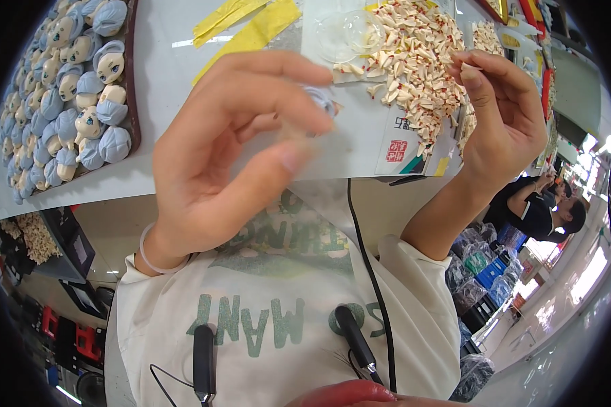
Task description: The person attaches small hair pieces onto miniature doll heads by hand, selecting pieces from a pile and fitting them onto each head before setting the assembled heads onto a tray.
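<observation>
Blurred by motion, my left hand (214, 136) curls its fingers round a small doll head (319, 100) with pale blue hair, most of it hidden behind the fingers. To the right, my right hand (506, 112) is raised over the table with thumb and index finger pinched together. A small cream piece (470, 67) shows at those fingertips. Just beside it spreads a pile of small cream pieces with red ends (421, 64). At the far left, a dark-rimmed tray (137, 102) holds many blue-haired doll heads (88, 125), several showing painted eyes.
Yellow tape strips (261, 30) lie on the grey table (163, 88). A clear round dish (349, 30) stands by the pile. A black cable (366, 251) hangs before my shirt. Below left is a crate (68, 237) with cream parts; another person (546, 210) sits far right.
</observation>
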Demonstrator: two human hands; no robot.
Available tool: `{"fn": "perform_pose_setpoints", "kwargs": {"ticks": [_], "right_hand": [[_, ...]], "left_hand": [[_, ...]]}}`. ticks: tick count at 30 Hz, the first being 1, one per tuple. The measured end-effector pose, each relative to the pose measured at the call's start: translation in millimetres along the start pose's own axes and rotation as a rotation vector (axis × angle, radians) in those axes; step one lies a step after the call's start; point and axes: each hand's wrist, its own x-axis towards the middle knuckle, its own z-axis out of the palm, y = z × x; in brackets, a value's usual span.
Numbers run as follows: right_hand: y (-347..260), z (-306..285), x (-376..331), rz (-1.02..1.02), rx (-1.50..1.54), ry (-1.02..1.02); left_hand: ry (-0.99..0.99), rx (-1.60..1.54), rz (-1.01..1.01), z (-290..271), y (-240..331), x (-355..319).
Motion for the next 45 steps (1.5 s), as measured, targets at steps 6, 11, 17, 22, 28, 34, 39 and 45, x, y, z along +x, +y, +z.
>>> {"fn": "perform_pose_setpoints", "kwargs": {"ticks": [6,11,17,22,28,34,39,45], "right_hand": [[0,25,12,-0.176,0.093,-0.148],[-5,44,11,-0.24,-0.036,-0.171],[-13,47,7,-0.358,-0.32,-0.143],[-16,47,3,-0.347,-0.259,-0.1],[-33,50,-21,-0.329,0.08,-0.122],[-31,65,-38,-0.284,0.163,-0.145],[-34,69,-38,-0.479,-0.033,-0.055],[-32,63,-42,-0.46,-0.082,-0.087]], "left_hand": [[0.062,-0.095,-0.142,3,7,-2],[0.036,-0.206,-0.102,-2,0,-4],[0.098,-0.211,0.011,2,-3,-1],[0.148,-0.29,-0.104,3,2,-4],[0.175,-0.205,-0.068,2,1,-3],[0.158,-0.184,-0.026,2,0,-3],[0.127,-0.076,-0.054,-2,5,-5],[0.12,-0.143,-0.158,-3,6,-4]]}}
